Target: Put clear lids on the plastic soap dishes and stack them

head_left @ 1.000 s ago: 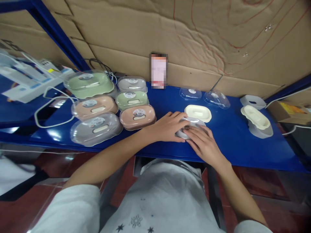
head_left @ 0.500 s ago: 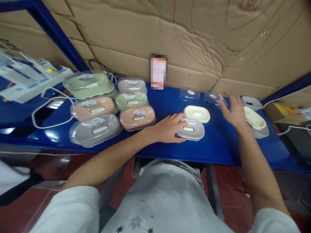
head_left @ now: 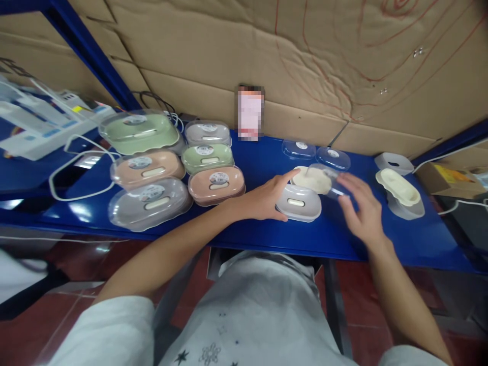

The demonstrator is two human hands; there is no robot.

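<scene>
A grey oval soap dish (head_left: 304,202) with a cream insert showing in its slot lies on the blue table. My left hand (head_left: 267,199) is spread at its left side, thumb by the near edge and fingers by the far edge; whether it touches is unclear. My right hand (head_left: 362,206) pinches a clear lid (head_left: 331,178), tilted and blurred, just above and right of the dish. Partly seen through that lid, a cream tray (head_left: 303,179) lies behind the dish. Two more clear lids, one left (head_left: 298,149) and one right (head_left: 335,158), lie farther back.
Several lidded dishes in green, pink and grey, such as a pink one (head_left: 216,185), stand to the left. On the right are a cream tray (head_left: 400,186) on a grey dish (head_left: 407,209) and another grey dish (head_left: 394,162). A phone (head_left: 249,113) leans against cardboard.
My right hand has come left and nearer, bringing a clear lid from the back toward the grey dish. My left hand's fingers have lifted off the dish's top and spread.
</scene>
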